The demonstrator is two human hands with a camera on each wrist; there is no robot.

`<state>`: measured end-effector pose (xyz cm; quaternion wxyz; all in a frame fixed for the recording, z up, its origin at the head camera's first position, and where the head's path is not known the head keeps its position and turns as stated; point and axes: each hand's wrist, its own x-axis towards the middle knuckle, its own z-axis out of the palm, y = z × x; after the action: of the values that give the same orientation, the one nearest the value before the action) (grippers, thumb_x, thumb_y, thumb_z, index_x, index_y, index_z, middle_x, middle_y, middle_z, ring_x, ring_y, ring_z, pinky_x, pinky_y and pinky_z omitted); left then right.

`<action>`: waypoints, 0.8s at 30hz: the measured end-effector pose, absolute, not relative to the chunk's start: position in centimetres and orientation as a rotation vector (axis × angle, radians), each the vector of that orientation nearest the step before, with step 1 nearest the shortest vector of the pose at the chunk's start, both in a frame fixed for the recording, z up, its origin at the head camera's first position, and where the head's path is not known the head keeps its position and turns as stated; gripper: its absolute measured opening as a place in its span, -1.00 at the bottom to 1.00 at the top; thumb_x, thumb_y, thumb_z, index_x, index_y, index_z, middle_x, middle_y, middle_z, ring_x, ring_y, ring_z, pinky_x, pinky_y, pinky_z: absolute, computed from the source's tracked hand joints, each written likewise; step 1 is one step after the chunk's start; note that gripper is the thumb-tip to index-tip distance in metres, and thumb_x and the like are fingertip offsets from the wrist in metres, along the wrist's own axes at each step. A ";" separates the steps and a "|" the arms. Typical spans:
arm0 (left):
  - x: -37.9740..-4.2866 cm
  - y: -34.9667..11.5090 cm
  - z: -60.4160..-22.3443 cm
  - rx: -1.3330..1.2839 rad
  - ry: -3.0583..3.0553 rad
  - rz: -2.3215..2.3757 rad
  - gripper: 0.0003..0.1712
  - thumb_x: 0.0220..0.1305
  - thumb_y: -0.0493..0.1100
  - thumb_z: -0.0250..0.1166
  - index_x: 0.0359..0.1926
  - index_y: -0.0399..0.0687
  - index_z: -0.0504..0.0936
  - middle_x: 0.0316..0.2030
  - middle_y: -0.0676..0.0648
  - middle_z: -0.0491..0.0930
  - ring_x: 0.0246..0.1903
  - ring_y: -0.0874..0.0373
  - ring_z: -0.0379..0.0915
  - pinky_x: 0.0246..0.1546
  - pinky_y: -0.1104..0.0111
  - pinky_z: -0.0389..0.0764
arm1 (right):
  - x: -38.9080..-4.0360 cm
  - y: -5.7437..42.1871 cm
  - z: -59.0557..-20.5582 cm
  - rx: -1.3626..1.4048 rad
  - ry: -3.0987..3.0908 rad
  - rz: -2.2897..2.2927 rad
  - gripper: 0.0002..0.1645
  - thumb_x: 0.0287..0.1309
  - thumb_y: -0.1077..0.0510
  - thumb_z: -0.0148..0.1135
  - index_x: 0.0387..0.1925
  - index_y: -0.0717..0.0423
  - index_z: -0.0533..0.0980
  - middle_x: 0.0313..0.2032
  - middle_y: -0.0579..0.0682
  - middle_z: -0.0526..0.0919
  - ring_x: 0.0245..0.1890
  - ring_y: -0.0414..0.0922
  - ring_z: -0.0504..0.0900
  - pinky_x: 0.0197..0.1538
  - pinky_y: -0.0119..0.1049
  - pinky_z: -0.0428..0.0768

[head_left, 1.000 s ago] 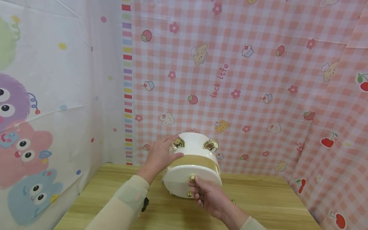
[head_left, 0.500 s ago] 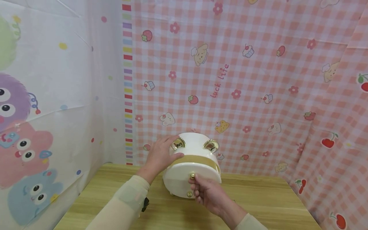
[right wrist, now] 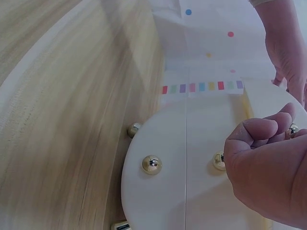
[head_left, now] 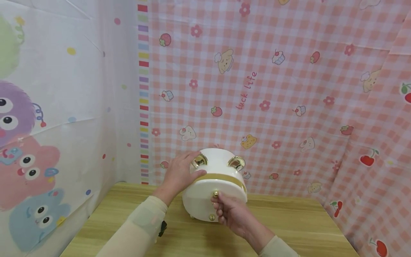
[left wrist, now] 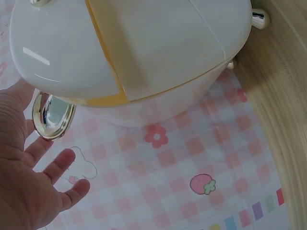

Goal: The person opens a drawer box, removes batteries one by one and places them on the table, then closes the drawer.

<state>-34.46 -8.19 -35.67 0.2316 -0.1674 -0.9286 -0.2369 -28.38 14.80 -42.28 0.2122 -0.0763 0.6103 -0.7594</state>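
A glossy white storage box [head_left: 192, 201] with gold-coloured trim stands on the table, its rounded front towards me. Two gold ring-shaped ears [head_left: 236, 163] stick out from its top. My left hand [head_left: 181, 174] lies along its left side by the left ear [left wrist: 53, 117], fingers loosely extended. With curled fingers, my right hand [head_left: 236, 216] pinches the upper gold knob [head_left: 216, 193] on the front panel. In the right wrist view a middle knob [right wrist: 219, 160] is partly behind that hand, and a lower knob [right wrist: 152, 164] shows whole. A narrow gold band [head_left: 219, 176] shows above the panel.
The wood-grain table [head_left: 289, 228] extends around the box on both sides. A pink checked cloth [head_left: 289, 135] hangs close behind the box, and a white cartoon-printed sheet [head_left: 80, 150] hangs at the left. Small gold feet [right wrist: 134, 129] hold the box off the table.
My right hand has moved slightly up with the upper knob, and the front panel has risen with it. The gold band above it has narrowed. My left hand has stayed in place.
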 end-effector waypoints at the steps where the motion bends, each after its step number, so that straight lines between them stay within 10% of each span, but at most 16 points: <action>1: -34.4 -8.2 -35.6 -0.463 -2.553 -0.650 -0.11 0.30 0.30 0.48 0.55 0.16 0.45 0.50 -0.08 0.49 0.50 -0.17 0.40 0.51 -0.24 0.38 | -28.5 14.8 -42.3 -0.219 1.695 -2.107 -0.57 0.64 -0.19 0.04 -0.17 -0.10 0.72 -0.38 -0.30 0.67 -0.41 -0.36 0.46 -0.31 -0.52 0.49; 24: -34.3 -8.3 -35.6 -0.493 -2.506 -0.644 -0.15 0.31 0.31 0.47 0.51 0.11 0.51 0.44 -0.08 0.57 0.43 -0.18 0.48 0.43 -0.22 0.48 | -30.3 14.4 -42.0 -0.185 1.753 -2.124 -0.57 0.64 -0.20 0.02 -0.15 -0.05 0.66 -0.37 -0.28 0.66 -0.41 -0.35 0.43 -0.30 -0.51 0.47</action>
<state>-34.28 -8.33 -35.64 0.2512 -0.1812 -0.9209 -0.2366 -30.29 14.40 -42.00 0.1896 -0.0659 0.6235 -0.7556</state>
